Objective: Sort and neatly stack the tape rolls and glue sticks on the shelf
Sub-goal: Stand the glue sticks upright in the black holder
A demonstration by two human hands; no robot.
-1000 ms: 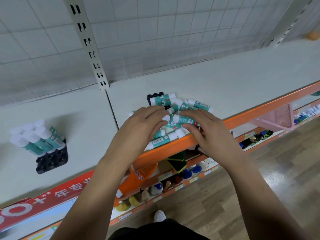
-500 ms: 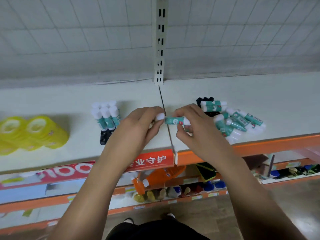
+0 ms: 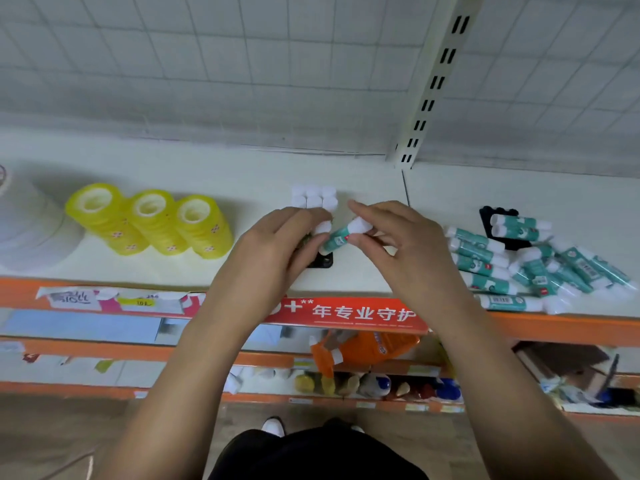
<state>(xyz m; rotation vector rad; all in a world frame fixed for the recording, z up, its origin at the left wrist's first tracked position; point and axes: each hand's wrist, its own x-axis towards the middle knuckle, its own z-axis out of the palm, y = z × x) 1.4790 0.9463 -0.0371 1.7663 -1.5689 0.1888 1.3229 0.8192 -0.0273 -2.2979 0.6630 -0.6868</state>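
Observation:
A teal glue stick (image 3: 338, 238) with a white cap hangs tilted over a black holder tray (image 3: 321, 264) on the shelf (image 3: 242, 268). My right hand (image 3: 398, 247) pinches its capped upper end. My left hand (image 3: 277, 247) curls round its lower end and covers most of the tray. White caps of several standing glue sticks (image 3: 313, 198) show just behind my fingers. A loose pile of glue sticks (image 3: 526, 268) lies to the right. Three stacks of yellow tape rolls (image 3: 152, 220) stand to the left.
A second black tray (image 3: 486, 216) with two glue sticks lying across it sits behind the pile. A large white roll (image 3: 27, 230) stands at the far left. An upright slotted post (image 3: 433, 81) rises from the shelf back. Lower shelves hold bottles.
Both hands carried the glue stick left from the pile to the tray of standing sticks, and it tipped from level towards upright. My view swung left, so the yellow rolls came in.

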